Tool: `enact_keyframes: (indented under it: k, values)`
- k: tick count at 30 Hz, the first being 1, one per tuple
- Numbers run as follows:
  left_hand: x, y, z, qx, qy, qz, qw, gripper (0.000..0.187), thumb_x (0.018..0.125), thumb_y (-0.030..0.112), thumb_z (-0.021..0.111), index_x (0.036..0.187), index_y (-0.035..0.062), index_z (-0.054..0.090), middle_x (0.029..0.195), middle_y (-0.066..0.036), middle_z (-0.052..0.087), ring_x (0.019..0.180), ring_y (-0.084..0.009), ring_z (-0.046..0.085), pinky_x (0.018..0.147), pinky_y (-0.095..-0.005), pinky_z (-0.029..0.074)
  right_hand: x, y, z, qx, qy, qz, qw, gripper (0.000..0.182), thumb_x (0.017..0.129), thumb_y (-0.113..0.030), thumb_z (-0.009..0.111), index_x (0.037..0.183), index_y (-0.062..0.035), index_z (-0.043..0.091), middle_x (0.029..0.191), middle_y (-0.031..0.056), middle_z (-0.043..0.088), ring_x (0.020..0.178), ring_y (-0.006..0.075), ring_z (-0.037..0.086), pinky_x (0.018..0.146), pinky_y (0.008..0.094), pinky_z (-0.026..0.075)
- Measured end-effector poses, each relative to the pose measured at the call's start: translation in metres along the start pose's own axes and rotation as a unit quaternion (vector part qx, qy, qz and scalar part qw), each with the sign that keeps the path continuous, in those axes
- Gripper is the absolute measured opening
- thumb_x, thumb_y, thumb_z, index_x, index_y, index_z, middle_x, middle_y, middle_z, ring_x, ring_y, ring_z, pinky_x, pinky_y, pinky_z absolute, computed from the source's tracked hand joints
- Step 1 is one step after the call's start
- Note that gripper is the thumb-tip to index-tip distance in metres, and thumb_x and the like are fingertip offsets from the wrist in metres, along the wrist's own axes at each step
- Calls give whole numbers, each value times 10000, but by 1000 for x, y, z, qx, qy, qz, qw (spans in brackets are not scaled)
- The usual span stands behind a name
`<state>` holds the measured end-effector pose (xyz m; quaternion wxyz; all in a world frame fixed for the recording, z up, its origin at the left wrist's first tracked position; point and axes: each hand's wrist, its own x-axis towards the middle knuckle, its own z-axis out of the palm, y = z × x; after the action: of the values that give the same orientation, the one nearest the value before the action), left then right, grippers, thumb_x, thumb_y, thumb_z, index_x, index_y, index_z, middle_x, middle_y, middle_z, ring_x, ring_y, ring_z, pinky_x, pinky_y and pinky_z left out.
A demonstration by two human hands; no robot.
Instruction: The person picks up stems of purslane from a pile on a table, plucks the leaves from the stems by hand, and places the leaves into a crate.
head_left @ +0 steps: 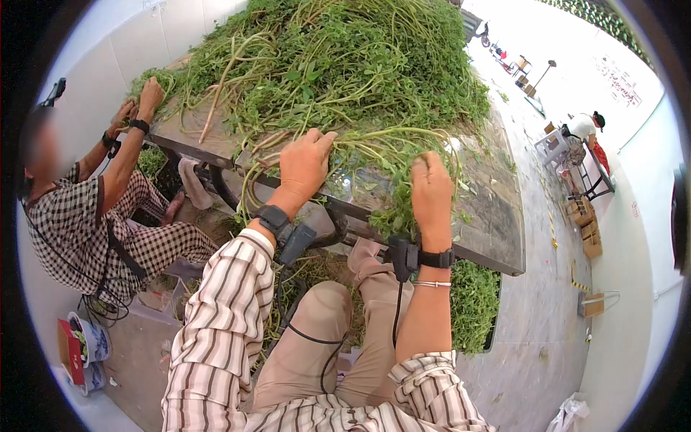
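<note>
At the table's front edge my left hand is closed, its curled fingers pinching the stems of long, leafy green plants. To the right, my right hand is also closed, with leafy green tops hanging beside and below its fingers. Between the two hands run pale green stems, bent in an arc over the tabletop. Beyond them rises a big heap of the same greens. The exact kind of plant cannot be made out.
A co-worker in a checked shirt sits on the left, both hands at the heap. Below the table stands a crate of greens. Buckets are at lower left. Another person and cardboard boxes are far right.
</note>
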<state>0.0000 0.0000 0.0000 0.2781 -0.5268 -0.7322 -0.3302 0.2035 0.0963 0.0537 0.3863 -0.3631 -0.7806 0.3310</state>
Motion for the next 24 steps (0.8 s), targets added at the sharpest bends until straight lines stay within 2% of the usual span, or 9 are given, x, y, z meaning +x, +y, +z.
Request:
enact_keyframes:
  k: [2,5,8,12,14,18,21,23,24]
  values:
    - [0,0,1,-3,-1,1,1000,267,793,86,617,1058,115,629,808,-65,542,669,-283,554,571,-385,436,-1,10,7,-84,-14,-35,996,397,848,-294,576,1135,-19,570,1003,237,620,894,391,598,759,453,472]
    - [2,7,6,-18,14,-11,1000,254,795,91,613,1046,120,636,798,-64,539,664,-284,553,570,-386,433,0,11,5,-162,-31,-98,981,413,827,-292,597,1128,-11,573,989,228,626,873,406,591,746,455,473]
    - [2,7,3,-25,18,-12,999,238,801,99,604,1035,123,642,791,-65,538,662,-287,553,569,-386,431,-1,5,11,-194,-71,-59,977,382,802,-268,606,1085,-10,603,968,223,635,867,392,599,747,442,478]
    - [2,5,3,-23,16,-11,1000,228,808,103,595,1029,124,646,788,-67,537,661,-289,554,568,-386,430,0,13,17,-169,-46,-79,981,334,776,-238,609,1016,-8,641,944,216,644,876,380,605,757,430,481]
    - [2,4,3,-24,15,-9,1000,227,808,102,592,1027,123,648,787,-68,536,663,-291,554,569,-388,430,-2,6,14,-65,-21,-63,996,293,759,-211,596,959,-9,666,920,205,651,853,368,613,751,425,485]
    - [2,5,-1,-19,9,-9,1000,228,806,102,594,1026,126,651,784,-69,534,663,-291,554,569,-391,429,-1,6,14,-111,-23,-92,989,302,754,-214,599,961,-7,668,912,198,655,833,365,617,734,425,487]
    - [3,5,-1,-21,10,-7,1000,229,805,101,593,1026,126,650,782,-69,531,665,-290,553,569,-390,429,-1,9,18,-122,5,-123,985,292,752,-205,590,945,1,666,882,203,652,783,363,611,706,410,480]
    - [2,4,-1,-17,5,-2,1000,230,803,101,595,1026,121,650,786,-68,534,670,-287,555,573,-390,431,0,7,20,-57,16,-75,995,267,756,-196,584,911,8,663,785,175,642,655,299,578,641,376,453]
    - [2,3,0,-17,5,-1,1000,230,803,101,595,1026,121,650,786,-68,534,670,-287,555,573,-390,431,0,4,21,-56,16,-75,995,267,756,-196,584,911,8,663,785,175,642,655,299,578,641,376,453]
